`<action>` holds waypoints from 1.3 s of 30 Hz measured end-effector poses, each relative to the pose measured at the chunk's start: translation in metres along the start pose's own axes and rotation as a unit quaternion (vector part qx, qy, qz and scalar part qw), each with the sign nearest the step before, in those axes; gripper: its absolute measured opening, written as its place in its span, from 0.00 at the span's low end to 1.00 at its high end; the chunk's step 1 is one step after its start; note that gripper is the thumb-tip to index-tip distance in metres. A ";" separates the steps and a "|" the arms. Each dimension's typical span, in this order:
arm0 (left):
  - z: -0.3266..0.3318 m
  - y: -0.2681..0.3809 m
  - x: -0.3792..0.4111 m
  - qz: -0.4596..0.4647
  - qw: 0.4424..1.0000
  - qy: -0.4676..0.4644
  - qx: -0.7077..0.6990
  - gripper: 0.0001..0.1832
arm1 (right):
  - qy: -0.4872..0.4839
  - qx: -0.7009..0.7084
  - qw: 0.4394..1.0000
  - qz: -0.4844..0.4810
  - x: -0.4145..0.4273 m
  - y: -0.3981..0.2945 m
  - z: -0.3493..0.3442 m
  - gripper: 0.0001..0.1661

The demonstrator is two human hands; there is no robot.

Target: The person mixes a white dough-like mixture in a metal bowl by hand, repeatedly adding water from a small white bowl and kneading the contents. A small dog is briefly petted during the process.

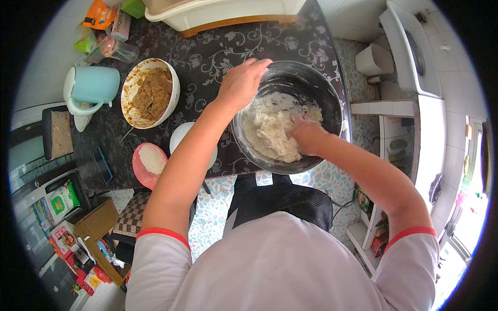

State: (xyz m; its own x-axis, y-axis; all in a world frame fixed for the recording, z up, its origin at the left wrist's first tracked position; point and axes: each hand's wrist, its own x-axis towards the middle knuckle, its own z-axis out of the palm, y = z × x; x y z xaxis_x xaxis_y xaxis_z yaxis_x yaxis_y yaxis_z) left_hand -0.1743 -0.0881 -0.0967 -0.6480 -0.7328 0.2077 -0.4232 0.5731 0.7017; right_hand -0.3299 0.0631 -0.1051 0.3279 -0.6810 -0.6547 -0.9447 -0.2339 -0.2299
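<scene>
A large metal mixing bowl [332,91], dusted with flour inside, stands at the near edge of the dark patterned table. Rough, floury dough [272,128] lies in its lower left part. My left hand [245,79] rests at the bowl's upper left rim, fingers over the edge. My right hand [309,134] is inside the bowl, its fingers sunk in the dough and partly hidden. To the left are a pink bowl with white flour [151,158], a white bowl [181,134] partly behind my left forearm, and a white bowl of brown mixture [151,95] with a thin utensil handle sticking out.
A light blue electric kettle [95,85] and a clear plastic bottle [126,51] stand at the table's left. A phone [103,163] lies near the left corner. At the far edge is a large white tub [233,15]. Tiled shelves [383,109] are on the right.
</scene>
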 end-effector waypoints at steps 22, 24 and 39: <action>0.007 0.016 -0.060 -0.188 0.970 0.141 0.064 0.14 | 0.156 0.351 0.919 0.090 0.137 0.025 -0.014 0.49; 0.001 0.010 -0.056 -0.162 0.974 0.128 0.089 0.14 | 0.119 0.298 0.947 0.030 0.125 0.008 -0.018 0.49; -0.003 -0.007 -0.033 -0.061 0.993 0.095 0.034 0.13 | 0.220 0.015 0.970 0.104 0.101 -0.029 0.011 0.15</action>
State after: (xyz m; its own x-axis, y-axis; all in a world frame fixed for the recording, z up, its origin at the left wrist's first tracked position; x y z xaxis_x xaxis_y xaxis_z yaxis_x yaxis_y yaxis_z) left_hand -0.1484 -0.0692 -0.1061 -0.4600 -0.8512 0.2529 -0.5372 0.4935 0.6840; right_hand -0.2700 0.0089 -0.1722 0.0907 -0.9431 -0.3199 -0.9876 -0.0438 -0.1510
